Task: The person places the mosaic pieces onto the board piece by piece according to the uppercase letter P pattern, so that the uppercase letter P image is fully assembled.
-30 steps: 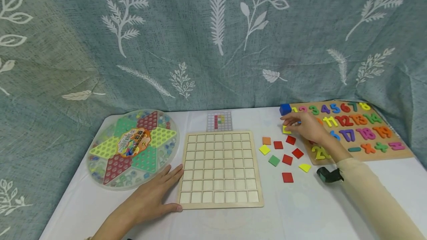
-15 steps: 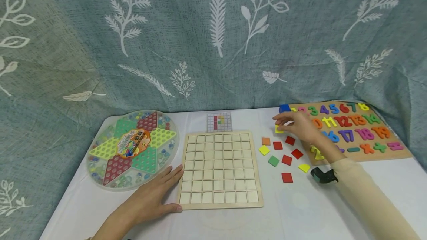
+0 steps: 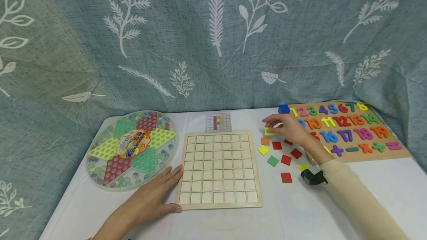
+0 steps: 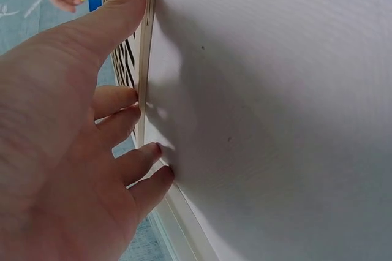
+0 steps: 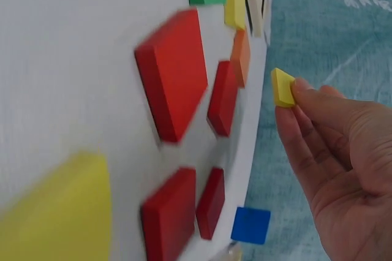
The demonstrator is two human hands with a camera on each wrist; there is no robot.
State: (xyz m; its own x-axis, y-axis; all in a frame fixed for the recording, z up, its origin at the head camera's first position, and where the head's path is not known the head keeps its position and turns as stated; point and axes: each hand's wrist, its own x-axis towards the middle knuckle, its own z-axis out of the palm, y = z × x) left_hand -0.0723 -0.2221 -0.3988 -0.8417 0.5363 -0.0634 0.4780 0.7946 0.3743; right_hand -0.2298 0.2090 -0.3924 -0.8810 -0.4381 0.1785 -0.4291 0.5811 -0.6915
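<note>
My right hand [image 3: 289, 128] pinches a small yellow tile [image 5: 281, 88] between thumb and fingertips, raised above the table beyond the loose tiles. In the head view the tile lies right of the board's far corner. A wooden grid board [image 3: 220, 207] lies flat in the middle, its square cells bare. My left hand [image 3: 155, 193] rests at the board's left edge, thumb at the near corner and fingers along the side. Between the board and my right arm are several loose tiles: red [image 3: 286, 177], green [image 3: 272, 160], orange [image 3: 265, 141] and yellow [image 3: 263, 150].
A patterned grid card [image 3: 210, 123] lies behind the board. To the left sits a round marble game board [image 3: 115, 132]. At the right are a wooden number board [image 3: 367, 157] and a blue cube [image 3: 284, 109]. A patterned curtain [image 3: 186, 40] hangs along the table's back edge.
My right hand has moved left with the yellow tile, from beside the number board toward the grid board. The left hand has stayed at the board's edge.
</note>
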